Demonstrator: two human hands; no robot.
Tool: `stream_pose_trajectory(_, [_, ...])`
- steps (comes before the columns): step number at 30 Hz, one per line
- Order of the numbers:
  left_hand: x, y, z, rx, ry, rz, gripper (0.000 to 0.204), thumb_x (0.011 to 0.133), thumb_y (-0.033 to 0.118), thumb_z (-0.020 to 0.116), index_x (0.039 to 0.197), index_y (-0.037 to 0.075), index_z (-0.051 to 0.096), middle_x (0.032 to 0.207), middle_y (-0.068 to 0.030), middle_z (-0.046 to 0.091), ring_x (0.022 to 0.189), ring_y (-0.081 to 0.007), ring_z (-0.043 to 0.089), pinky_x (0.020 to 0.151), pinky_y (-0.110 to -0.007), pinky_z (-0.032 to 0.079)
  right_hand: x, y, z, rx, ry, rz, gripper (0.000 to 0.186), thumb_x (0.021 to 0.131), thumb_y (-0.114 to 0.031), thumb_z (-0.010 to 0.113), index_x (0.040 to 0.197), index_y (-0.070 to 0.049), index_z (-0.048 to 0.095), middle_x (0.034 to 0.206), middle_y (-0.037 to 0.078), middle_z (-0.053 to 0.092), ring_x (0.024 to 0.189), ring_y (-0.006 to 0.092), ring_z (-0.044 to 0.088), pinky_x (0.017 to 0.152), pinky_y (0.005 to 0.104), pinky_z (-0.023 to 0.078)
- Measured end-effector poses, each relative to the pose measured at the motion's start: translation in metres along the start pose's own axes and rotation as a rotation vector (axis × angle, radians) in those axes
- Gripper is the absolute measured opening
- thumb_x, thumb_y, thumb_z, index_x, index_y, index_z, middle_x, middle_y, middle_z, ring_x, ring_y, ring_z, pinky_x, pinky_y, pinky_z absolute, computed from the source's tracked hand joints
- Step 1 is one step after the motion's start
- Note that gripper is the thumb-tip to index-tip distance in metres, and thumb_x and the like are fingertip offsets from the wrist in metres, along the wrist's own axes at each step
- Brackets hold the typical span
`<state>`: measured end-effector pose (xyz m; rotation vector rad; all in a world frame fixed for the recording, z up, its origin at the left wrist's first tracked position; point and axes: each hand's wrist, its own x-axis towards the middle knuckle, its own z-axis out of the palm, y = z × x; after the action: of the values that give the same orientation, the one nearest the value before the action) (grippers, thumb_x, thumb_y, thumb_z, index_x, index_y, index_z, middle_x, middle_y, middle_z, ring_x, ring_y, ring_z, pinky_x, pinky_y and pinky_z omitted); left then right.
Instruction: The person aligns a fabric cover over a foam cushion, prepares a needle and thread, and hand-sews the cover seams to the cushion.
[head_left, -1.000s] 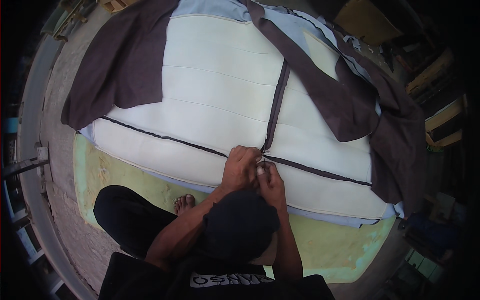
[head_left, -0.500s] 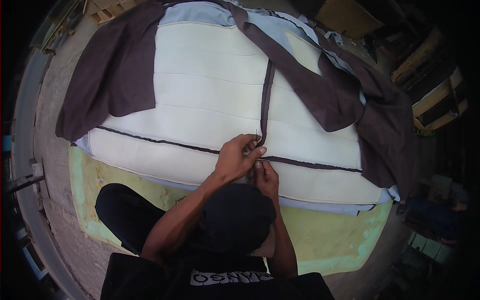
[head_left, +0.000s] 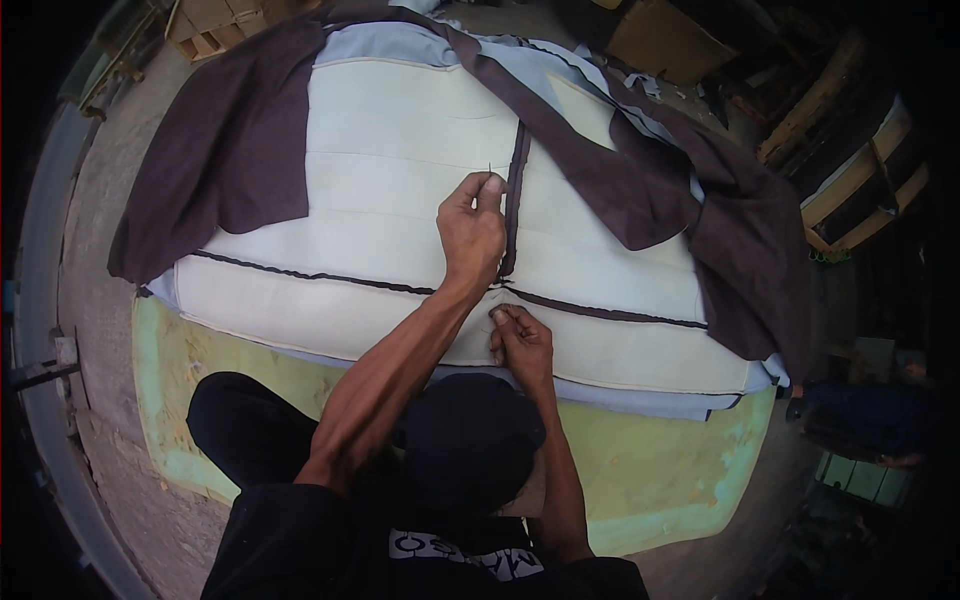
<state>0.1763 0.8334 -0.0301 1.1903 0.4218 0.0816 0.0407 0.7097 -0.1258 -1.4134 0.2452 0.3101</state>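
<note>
Since half a second ago, the left hand (head_left: 472,232) has moved away from the body, up from the meeting of the seams to beside the upright dark strip (head_left: 514,205), while the right hand (head_left: 523,342) stays low, near that meeting point. The left forearm reaches forward on a long diagonal over the white padded cover (head_left: 400,190), elbow out to the side, wrist nearly straight. Its thumb and index finger are pinched together on a thin needle (head_left: 490,168) that points away from the person; the other fingers are curled in. The right arm is bent, its hand just below the dark cross seam (head_left: 620,313) on the front band of the cover. Its fingers curl toward the thumb; whether they grip cloth or thread, I cannot tell. The cover is spread wide before the seated person, puckered slightly where the seams meet. Dark brown cloth (head_left: 225,150) drapes over its left end, more over the right. Beneath lies a pale green pad (head_left: 660,480).
</note>
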Motion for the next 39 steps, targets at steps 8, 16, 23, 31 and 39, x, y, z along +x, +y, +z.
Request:
stream_pose_trajectory(8, [0.105,0.213,-0.018,-0.101,-0.476,0.541,0.017,0.102,0.02,0.058,0.091,0.008,0.058,0.062,0.0035,0.046,0.049,-0.0048,0.04,0.043,-0.02,0.032,0.012,0.014,-0.012,-0.024,-0.057,0.138,0.038,0.103,-0.031,0.056,0.108,0.005,0.065,0.07,0.01,0.065,0.052,0.0155,0.061,0.049,0.0268,0.046])
stream_pose_trajectory(16, [0.212,0.177,-0.107,-0.108,0.13,0.398,0.027,0.1,0.021,0.06,0.118,0.0,0.061,0.097,-0.0111,0.064,0.071,-0.0226,0.067,0.065,-0.035,0.061,0.004,0.009,-0.013,-0.038,-0.075,0.192,0.04,0.102,-0.033,0.056,0.114,0.004,0.063,0.075,0.011,0.067,0.056,0.0154,0.067,0.037,0.0223,0.036])
stream_pose_trajectory(23, [0.262,0.226,-0.266,-0.192,0.633,0.494,0.026,0.102,0.022,0.055,0.119,0.003,0.06,0.081,-0.0064,0.057,0.066,-0.0249,0.069,0.052,-0.034,0.059,0.01,0.01,-0.015,-0.022,-0.112,0.19,0.038,0.102,-0.031,0.056,0.114,0.004,0.064,0.075,0.01,0.067,0.055,0.015,0.066,0.037,0.0224,0.036])
stream_pose_trajectory(31, [0.232,0.306,-0.375,-0.257,0.635,0.663,0.025,0.102,0.026,0.057,0.116,0.007,0.062,0.082,-0.0062,0.058,0.075,-0.0258,0.07,0.068,-0.037,0.061,0.007,0.011,-0.014,-0.003,-0.06,0.227,0.037,0.101,-0.029,0.059,0.114,0.005,0.064,0.073,0.01,0.067,0.054,0.0159,0.066,0.041,0.0227,0.037])
stream_pose_trajectory(39, [0.189,0.211,-0.339,0.826,0.481,0.488,0.04,0.092,0.025,0.07,0.125,0.003,0.064,0.096,-0.0138,0.072,0.086,-0.0273,0.069,0.08,-0.039,0.054,0.0,-0.004,-0.001,-0.063,0.006,0.223,0.036,0.1,-0.027,0.061,0.113,0.006,0.065,0.07,0.011,0.066,0.054,0.015,0.062,0.051,0.0274,0.048])
